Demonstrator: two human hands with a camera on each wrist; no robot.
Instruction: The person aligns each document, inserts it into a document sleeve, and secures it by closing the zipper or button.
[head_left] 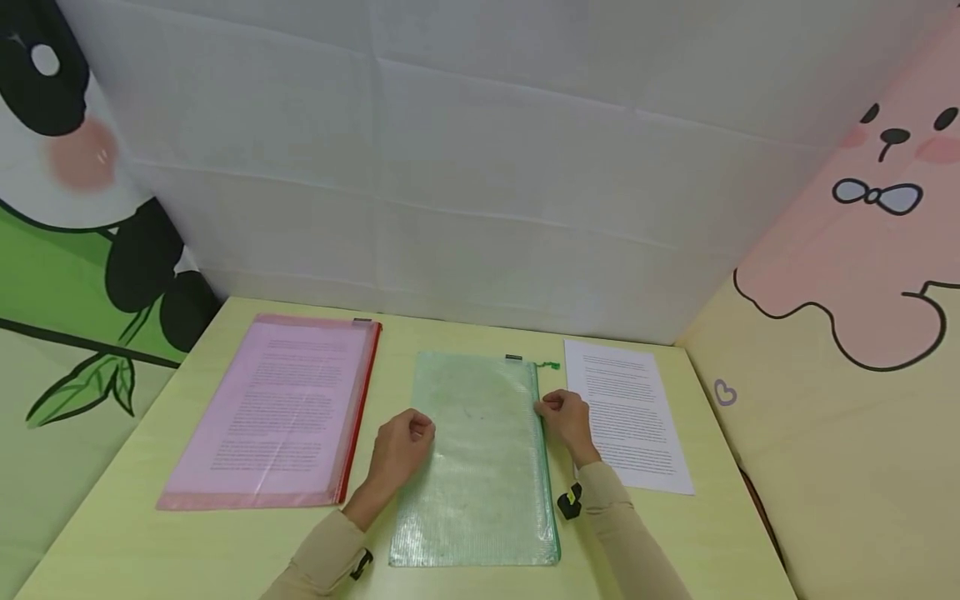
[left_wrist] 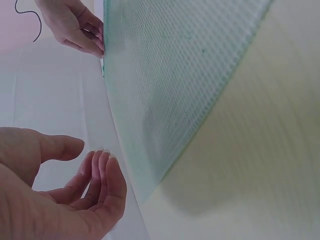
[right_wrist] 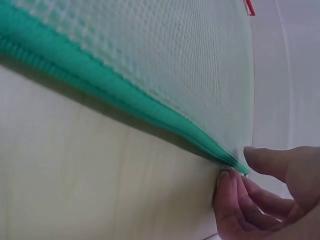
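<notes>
A green translucent mesh zip pouch (head_left: 476, 467) lies flat in the middle of the table, its darker green zipper edge (right_wrist: 115, 87) on the right side. My right hand (head_left: 567, 421) is at that edge, towards the far end. In the right wrist view, its thumb (right_wrist: 270, 162) is above the edge and the fingertips are at its underside, pinching it. My left hand (head_left: 403, 446) hovers by the pouch's left edge with loosely curled fingers. The left wrist view shows a gap between thumb and fingers, with nothing held.
A pink zip pouch (head_left: 281, 408) with a printed sheet inside lies on the left, its red zipper facing the green pouch. To the right rests a printed white sheet (head_left: 628, 417). A green cord (head_left: 550, 365) sticks out at the green pouch's far right corner. White sheeting stands behind the table.
</notes>
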